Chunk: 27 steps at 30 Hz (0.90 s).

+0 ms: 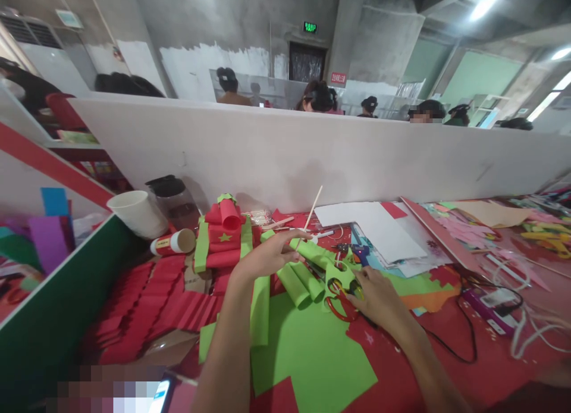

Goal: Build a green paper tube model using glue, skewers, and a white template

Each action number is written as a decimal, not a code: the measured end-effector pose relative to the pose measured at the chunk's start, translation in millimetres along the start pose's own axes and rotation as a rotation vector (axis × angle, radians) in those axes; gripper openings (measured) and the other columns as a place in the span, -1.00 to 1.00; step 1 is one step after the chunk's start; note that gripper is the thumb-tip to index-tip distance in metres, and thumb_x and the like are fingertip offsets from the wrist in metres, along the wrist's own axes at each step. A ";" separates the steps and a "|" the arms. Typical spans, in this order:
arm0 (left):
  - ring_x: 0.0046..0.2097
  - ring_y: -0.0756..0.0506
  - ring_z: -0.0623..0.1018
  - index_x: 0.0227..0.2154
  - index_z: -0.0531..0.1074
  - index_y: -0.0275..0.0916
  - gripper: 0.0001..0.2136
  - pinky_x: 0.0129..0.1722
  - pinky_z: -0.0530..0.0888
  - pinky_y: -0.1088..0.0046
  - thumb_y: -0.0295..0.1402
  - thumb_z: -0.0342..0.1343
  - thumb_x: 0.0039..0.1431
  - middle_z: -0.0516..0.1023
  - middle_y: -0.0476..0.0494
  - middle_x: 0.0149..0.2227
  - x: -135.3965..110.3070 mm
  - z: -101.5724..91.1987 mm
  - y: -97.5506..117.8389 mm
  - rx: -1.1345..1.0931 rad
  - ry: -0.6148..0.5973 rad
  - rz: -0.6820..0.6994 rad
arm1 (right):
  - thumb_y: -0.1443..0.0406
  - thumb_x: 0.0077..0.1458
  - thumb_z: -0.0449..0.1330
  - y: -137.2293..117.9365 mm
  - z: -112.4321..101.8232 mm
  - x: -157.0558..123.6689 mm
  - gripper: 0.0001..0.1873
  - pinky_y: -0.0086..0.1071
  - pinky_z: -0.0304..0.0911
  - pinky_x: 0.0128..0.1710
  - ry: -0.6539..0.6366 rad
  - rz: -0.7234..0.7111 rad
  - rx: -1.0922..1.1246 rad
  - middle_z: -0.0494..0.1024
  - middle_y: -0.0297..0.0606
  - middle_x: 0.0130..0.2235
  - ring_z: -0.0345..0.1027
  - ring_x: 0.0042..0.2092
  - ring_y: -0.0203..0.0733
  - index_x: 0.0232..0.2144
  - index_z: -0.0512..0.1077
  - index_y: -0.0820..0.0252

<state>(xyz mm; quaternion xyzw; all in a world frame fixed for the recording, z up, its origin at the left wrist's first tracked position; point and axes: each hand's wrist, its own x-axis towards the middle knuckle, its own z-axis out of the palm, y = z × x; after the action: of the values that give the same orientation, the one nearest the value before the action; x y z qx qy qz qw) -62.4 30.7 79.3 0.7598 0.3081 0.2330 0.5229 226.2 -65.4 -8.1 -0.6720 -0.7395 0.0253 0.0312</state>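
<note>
My left hand pinches a thin wooden stick, which slants up and to the right from the fingertips. Rolled tubes of lime-green paper lie just below that hand. To the right, my right hand reaches down with curled fingers among small tools; whatever is in its fingertips is hidden. Beside it rest scissors with red-orange handles. A flat lime-green sheet spreads between my forearms on the red table. A red and green paper model with a star stands at the back left.
Folded red paper strips cover the left side, near a white cup and a glue bottle. White sheets lie behind my right hand. A purple device with cables sits at right. A white partition closes off the back.
</note>
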 end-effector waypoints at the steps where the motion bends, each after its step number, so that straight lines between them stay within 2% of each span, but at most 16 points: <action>1: -0.12 -0.11 0.60 0.09 0.36 -0.09 -0.62 -0.11 0.50 0.32 -0.39 0.06 0.20 0.27 -0.18 0.25 -0.3 -0.4 0.0 0.001 0.004 0.002 | 0.06 0.09 0.17 -0.2 0.2 1.1 -0.46 -0.05 0.18 0.02 -0.023 0.016 -0.034 0.41 0.07 0.03 0.26 0.07 0.19 0.05 0.40 0.24; 5: -0.11 -0.11 0.60 0.11 0.34 -0.11 -0.61 -0.10 0.49 0.33 -0.38 0.08 0.20 0.24 -0.20 0.26 -2.2 -2.0 -1.1 0.005 0.018 0.009 | 0.03 0.05 0.20 -4.2 -2.5 3.0 -0.34 0.03 0.08 0.07 -0.100 0.067 -0.099 0.38 0.05 0.12 0.13 0.18 0.27 0.16 0.32 0.16; 10: -0.08 -0.12 0.60 0.14 0.31 -0.09 -0.59 -0.08 0.48 0.35 -0.36 0.07 0.21 0.17 -0.20 0.31 -5.7 -3.4 -3.4 0.009 0.033 0.034 | 0.09 -0.03 0.26 -6.2 -9.7 6.0 -0.14 0.00 0.04 0.05 -0.171 0.041 -0.118 0.46 0.02 0.06 0.16 0.15 0.28 0.29 0.12 0.09; 16: -0.09 -0.12 0.60 0.13 0.32 -0.10 -0.59 -0.09 0.49 0.33 -0.35 0.07 0.21 0.18 -0.22 0.30 -6.8 -5.0 -4.9 0.020 0.058 0.034 | 0.19 0.01 0.22 1.0 -17.7 8.6 -0.18 -0.11 0.12 -0.03 -0.167 0.026 -0.100 0.52 -0.03 -0.01 0.28 0.07 0.23 0.30 0.08 0.05; 21: -0.10 -0.13 0.60 0.13 0.33 -0.09 -0.59 -0.08 0.49 0.32 -0.36 0.08 0.20 0.18 -0.22 0.30 -5.4 -5.0 -3.3 0.010 0.048 0.030 | 0.14 0.10 0.14 21.7 -35.7 5.5 -0.20 -0.21 0.24 -0.20 -0.215 -0.003 0.112 0.57 -0.13 -0.16 0.44 -0.12 0.13 0.34 -0.03 -0.04; 23: -0.09 -0.13 0.60 0.13 0.32 -0.09 -0.59 -0.07 0.49 0.30 -0.35 0.08 0.21 0.18 -0.22 0.30 -4.7 -4.4 -3.6 0.008 0.046 0.031 | 0.11 0.10 0.14 35.3 -45.7 2.8 -0.18 -0.18 0.28 -0.12 -0.213 0.002 0.258 0.53 -0.12 -0.01 0.43 -0.03 0.13 0.35 -0.07 -0.05; 25: -0.08 -0.14 0.60 0.13 0.32 -0.08 -0.59 -0.06 0.48 0.30 -0.35 0.08 0.21 0.18 -0.22 0.30 -3.8 -3.6 -4.5 0.007 0.046 0.033 | 0.07 0.09 0.17 50.6 -55.8 0.0 -0.15 -0.16 0.26 0.00 -0.212 -0.016 0.391 0.38 -0.12 0.19 0.34 0.11 0.15 0.35 -0.07 -0.07; 27: -0.08 -0.14 0.60 0.13 0.33 -0.08 -0.59 -0.06 0.48 0.30 -0.35 0.09 0.20 0.18 -0.22 0.31 -2.8 -2.7 -5.6 0.006 0.043 0.032 | 0.03 0.07 0.20 65.8 -65.2 -2.4 -0.12 -0.15 0.24 0.08 -0.227 -0.033 0.478 0.27 -0.12 0.27 0.26 0.19 0.17 0.35 -0.05 -0.06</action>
<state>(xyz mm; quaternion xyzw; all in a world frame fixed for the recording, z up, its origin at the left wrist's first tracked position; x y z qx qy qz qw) -67.5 31.9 74.9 0.7609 0.3079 0.2567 0.5102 296.9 -61.8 51.6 -0.6265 -0.7220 0.2739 0.1061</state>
